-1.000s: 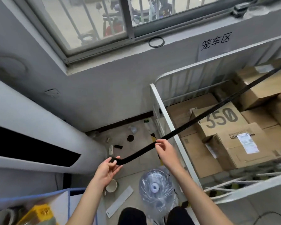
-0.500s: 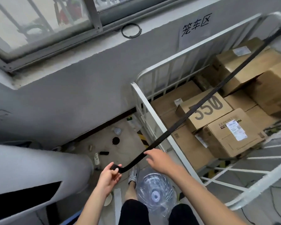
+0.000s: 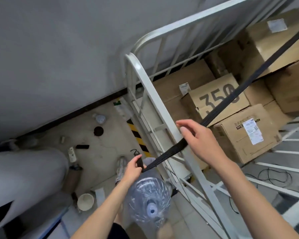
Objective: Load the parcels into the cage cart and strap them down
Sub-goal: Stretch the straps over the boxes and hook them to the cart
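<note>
One black strap (image 3: 169, 153) is gripped at its end by the left hand (image 3: 134, 167); the right hand (image 3: 200, 140) is laid over it, fingers straight. Its long axis runs from lower left to upper right, across the one cage cart (image 3: 145, 80) and at least six parcels (image 3: 245, 135).

1. The single view comes from a wide-angle camera on the person's head, looking forward and steeply down.
2. It stands above the near rail of the cage cart (image 3: 150, 87) and faces the grey wall (image 3: 59, 49) and the floor (image 3: 97, 152) at its foot.
3. The picture is tilted, so the foot of the wall runs diagonally.
4. Both forearms enter from the bottom edge. The left hand (image 3: 133, 167) and right hand (image 3: 200, 140) sit close to the lens, near mid-frame.
5. The parcels (image 3: 240, 135) lie farther off at the upper right, crossed by the strap (image 3: 223, 106).
6. A water bottle (image 3: 150, 199) lies almost straight below the camera.
</note>
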The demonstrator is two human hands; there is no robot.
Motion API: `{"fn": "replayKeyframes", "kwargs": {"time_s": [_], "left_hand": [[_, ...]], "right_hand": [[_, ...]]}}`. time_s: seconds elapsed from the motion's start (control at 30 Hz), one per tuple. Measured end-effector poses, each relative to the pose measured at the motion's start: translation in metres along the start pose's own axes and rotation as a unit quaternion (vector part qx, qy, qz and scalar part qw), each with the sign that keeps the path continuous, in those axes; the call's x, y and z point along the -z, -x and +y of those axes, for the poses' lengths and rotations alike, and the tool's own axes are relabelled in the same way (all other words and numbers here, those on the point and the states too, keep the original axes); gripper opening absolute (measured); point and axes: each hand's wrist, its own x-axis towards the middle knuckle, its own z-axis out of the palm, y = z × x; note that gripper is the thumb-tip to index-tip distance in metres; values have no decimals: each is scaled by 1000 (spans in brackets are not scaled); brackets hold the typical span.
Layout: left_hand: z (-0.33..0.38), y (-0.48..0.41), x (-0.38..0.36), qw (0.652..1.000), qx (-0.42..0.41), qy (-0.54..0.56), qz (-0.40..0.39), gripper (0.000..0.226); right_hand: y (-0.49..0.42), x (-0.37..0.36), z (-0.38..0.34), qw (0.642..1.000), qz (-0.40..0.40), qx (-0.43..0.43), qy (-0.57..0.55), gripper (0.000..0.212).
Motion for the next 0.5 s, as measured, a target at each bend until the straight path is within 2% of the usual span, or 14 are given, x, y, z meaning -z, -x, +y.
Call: {"fn": "replayKeyframes", "kwargs": {"time_s": [0.13,0.33,0.4,0.5], "left_hand": [[-6,-13,-25,992,-70,-101,-6,67],[-7,-20,-33,975,-83,-208,4,86],[-3,-19,-29,954,-122,-274,21,84],[2,-20,-24,901,-196,-388,12,80]], "right_hand": [[-26,17,19,1000,7,10,27,26],[-55,31,33,998,8,26,58,27],[-64,31,34,998,-7,23,63,28],[-77,31,32,992,-43,32,113,30]]}}
